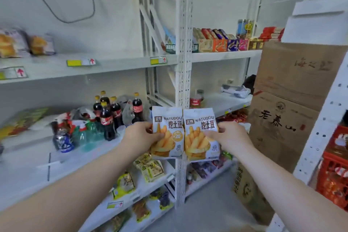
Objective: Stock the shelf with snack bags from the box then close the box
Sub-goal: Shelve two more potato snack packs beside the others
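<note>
Two white snack bags with a picture of yellow fries are held up side by side in front of the white shelf post. My left hand [142,134] grips the left snack bag [167,132] by its left edge. My right hand [228,134] grips the right snack bag [201,134] by its right edge. Both bags are upright, their inner edges touching, at the height of the middle shelf [33,158]. A brown cardboard box [248,194] stands on the floor at the lower right, below my right forearm; its top is hidden.
Cola bottles [107,113] and green bottles crowd the middle shelf's back. Yellow snack packets [150,167] lie on the lower shelf. Stacked large cartons [288,100] rise at the right, with a red crate [333,179] beyond. The upper shelf holds bread and boxed snacks [218,41].
</note>
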